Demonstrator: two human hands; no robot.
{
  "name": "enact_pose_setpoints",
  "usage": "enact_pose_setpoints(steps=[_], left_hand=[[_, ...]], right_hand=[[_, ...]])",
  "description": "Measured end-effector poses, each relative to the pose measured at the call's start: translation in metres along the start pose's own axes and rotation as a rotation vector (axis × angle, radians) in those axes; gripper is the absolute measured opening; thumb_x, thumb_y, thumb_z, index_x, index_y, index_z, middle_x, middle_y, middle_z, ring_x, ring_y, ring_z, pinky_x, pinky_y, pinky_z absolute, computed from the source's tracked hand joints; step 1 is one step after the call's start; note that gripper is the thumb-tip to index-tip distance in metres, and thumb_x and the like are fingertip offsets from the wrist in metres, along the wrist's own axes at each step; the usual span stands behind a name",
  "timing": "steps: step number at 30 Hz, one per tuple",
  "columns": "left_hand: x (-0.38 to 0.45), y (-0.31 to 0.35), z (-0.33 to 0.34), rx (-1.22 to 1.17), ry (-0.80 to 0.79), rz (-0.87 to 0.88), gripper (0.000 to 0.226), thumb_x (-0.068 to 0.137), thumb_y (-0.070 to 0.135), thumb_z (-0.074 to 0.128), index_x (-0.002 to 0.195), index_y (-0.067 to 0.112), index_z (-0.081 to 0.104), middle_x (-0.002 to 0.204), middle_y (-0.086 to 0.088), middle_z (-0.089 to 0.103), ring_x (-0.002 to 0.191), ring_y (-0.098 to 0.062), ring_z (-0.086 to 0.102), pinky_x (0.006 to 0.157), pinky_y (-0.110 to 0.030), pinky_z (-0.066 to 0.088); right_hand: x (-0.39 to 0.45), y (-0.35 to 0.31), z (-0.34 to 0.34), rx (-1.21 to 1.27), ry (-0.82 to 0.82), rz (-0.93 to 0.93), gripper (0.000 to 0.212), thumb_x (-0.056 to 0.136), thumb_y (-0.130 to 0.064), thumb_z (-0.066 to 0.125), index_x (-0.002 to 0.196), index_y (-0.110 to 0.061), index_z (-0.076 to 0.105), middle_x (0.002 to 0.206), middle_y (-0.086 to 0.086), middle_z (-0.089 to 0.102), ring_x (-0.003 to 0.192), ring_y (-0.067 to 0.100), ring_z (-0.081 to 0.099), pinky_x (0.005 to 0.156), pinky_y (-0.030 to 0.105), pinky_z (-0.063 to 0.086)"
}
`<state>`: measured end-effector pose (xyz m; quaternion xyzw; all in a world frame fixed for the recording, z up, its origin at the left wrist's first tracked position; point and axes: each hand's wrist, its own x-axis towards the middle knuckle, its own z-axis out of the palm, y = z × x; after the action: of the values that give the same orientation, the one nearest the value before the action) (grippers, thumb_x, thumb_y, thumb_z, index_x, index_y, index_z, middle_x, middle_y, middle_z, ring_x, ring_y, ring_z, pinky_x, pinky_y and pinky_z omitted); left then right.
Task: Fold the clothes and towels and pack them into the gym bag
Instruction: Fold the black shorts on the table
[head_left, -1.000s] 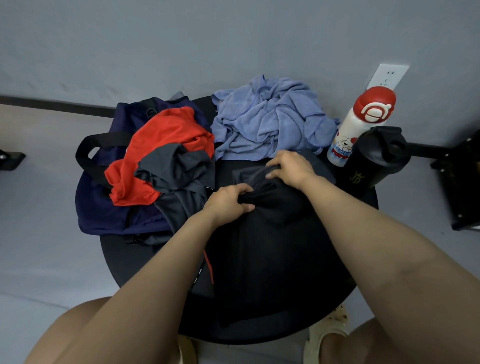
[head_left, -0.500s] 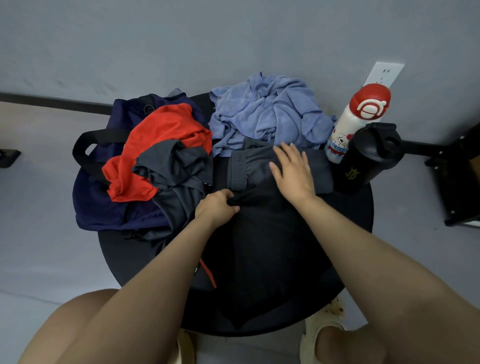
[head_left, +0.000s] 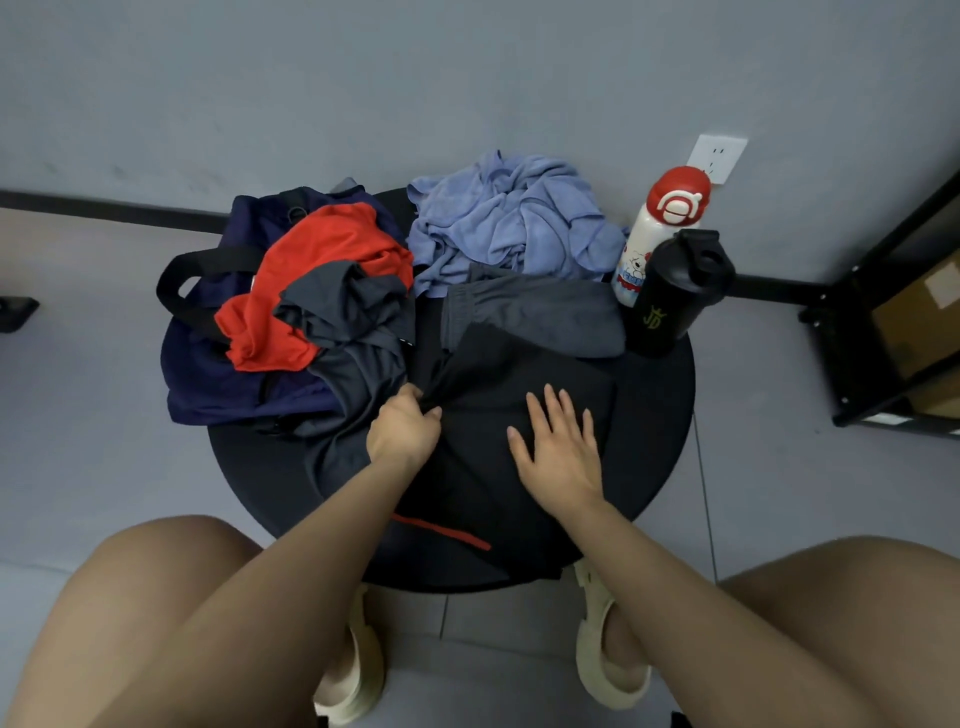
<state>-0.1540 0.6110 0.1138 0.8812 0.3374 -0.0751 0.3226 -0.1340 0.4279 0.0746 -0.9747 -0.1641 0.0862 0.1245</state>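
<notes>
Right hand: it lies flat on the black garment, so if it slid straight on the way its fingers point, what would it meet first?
Probably the grey shorts, folded just beyond the right hand on the black garment. Behind them lies the blue towel.

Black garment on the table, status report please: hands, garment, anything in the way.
Left hand pinches black garment edge; right hand flat on it. Garment spread on table, unfolded. Gym bag buried under red garment.
</notes>
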Motion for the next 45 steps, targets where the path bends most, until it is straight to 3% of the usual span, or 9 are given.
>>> enact_pose_setpoints(steps=[5, 14, 19, 23, 25, 28, 31, 35, 45], left_hand=[[-0.038, -0.022, 0.013, -0.108, 0.041, -0.088, 0.037, 0.094, 0.034, 0.053, 0.125, 0.015, 0.050, 0.125, -0.008, 0.059, 0.113, -0.031, 0.055, 0.089, -0.035, 0.044], [-0.061, -0.040, 0.030, -0.089, 0.062, 0.050, 0.042, 0.092, 0.039, 0.056, 0.126, 0.016, 0.046, 0.125, -0.005, 0.058, 0.111, -0.025, 0.056, 0.080, -0.034, 0.044], [-0.065, -0.040, 0.029, 0.008, 0.156, 0.289, 0.063, 0.091, 0.029, 0.060, 0.146, 0.021, 0.029, 0.137, -0.009, 0.039, 0.120, -0.027, 0.045, 0.088, -0.041, 0.047], [-0.062, -0.035, 0.032, 0.322, 0.388, 0.767, 0.051, 0.080, 0.005, 0.069, 0.130, 0.006, 0.055, 0.128, -0.016, 0.055, 0.122, -0.033, 0.052, 0.100, -0.046, 0.045], [-0.058, -0.023, 0.038, 0.474, 0.273, 0.859, 0.049, 0.090, 0.007, 0.055, 0.138, 0.005, 0.045, 0.146, -0.014, 0.041, 0.139, -0.029, 0.032, 0.115, -0.043, 0.021], [-0.042, -0.016, 0.050, 0.660, 0.055, 0.739, 0.055, 0.103, 0.030, 0.022, 0.151, 0.010, 0.006, 0.160, -0.004, 0.000, 0.147, -0.018, -0.007, 0.117, -0.034, -0.006], [-0.034, -0.026, 0.057, 0.704, -0.045, 0.611, 0.059, 0.102, 0.042, 0.013, 0.151, 0.014, -0.006, 0.159, 0.002, -0.012, 0.145, -0.013, -0.015, 0.117, -0.034, -0.008], [-0.032, -0.036, 0.062, 0.606, -0.050, 0.605, 0.060, 0.101, 0.043, 0.017, 0.151, 0.017, -0.003, 0.159, 0.005, -0.011, 0.145, -0.011, -0.015, 0.116, -0.034, -0.009], [-0.038, -0.043, 0.041, 0.626, -0.054, 0.820, 0.056, 0.103, 0.037, 0.025, 0.152, 0.020, 0.002, 0.160, 0.001, -0.003, 0.147, -0.014, -0.006, 0.116, -0.028, -0.009]], right_hand=[[-0.021, -0.002, 0.010, -0.019, -0.082, 0.030, 0.063, 0.098, -0.056, 0.015, 0.153, -0.026, 0.008, 0.161, 0.002, -0.005, 0.147, 0.019, -0.011, 0.117, 0.044, -0.009], [-0.015, 0.031, 0.017, -0.153, -0.164, -0.126, 0.063, 0.097, -0.059, 0.013, 0.151, -0.032, -0.006, 0.159, -0.003, -0.017, 0.145, 0.017, -0.020, 0.114, 0.043, -0.017], [-0.013, 0.032, 0.018, -0.151, -0.161, -0.138, 0.063, 0.097, -0.058, 0.014, 0.151, -0.031, -0.006, 0.159, -0.003, -0.018, 0.145, 0.017, -0.021, 0.115, 0.043, -0.016], [-0.015, 0.032, 0.009, -0.125, -0.106, -0.226, 0.061, 0.099, -0.054, 0.015, 0.152, -0.028, 0.002, 0.160, -0.007, -0.011, 0.146, 0.014, -0.017, 0.116, 0.039, -0.014], [-0.016, 0.027, 0.006, -0.105, -0.055, -0.252, 0.058, 0.101, -0.049, 0.016, 0.153, -0.025, 0.007, 0.160, -0.007, -0.005, 0.146, 0.012, -0.013, 0.116, 0.036, -0.013], [-0.012, 0.022, 0.008, -0.066, -0.070, -0.175, 0.055, 0.102, -0.045, 0.015, 0.153, -0.025, 0.006, 0.160, -0.006, -0.006, 0.146, 0.014, -0.013, 0.117, 0.038, -0.011], [-0.013, 0.032, 0.014, -0.081, -0.164, -0.085, 0.057, 0.101, -0.050, 0.013, 0.152, -0.030, -0.001, 0.159, -0.008, -0.012, 0.146, 0.014, -0.016, 0.117, 0.040, -0.012], [-0.015, 0.052, 0.016, -0.091, -0.163, -0.073, 0.059, 0.099, -0.054, 0.013, 0.151, -0.033, -0.005, 0.158, -0.010, -0.015, 0.145, 0.011, -0.017, 0.117, 0.038, -0.014], [-0.028, 0.071, 0.002, -0.088, -0.159, -0.207, 0.056, 0.103, -0.045, 0.020, 0.153, -0.025, 0.007, 0.160, -0.006, -0.003, 0.146, 0.010, -0.010, 0.115, 0.030, -0.014]])
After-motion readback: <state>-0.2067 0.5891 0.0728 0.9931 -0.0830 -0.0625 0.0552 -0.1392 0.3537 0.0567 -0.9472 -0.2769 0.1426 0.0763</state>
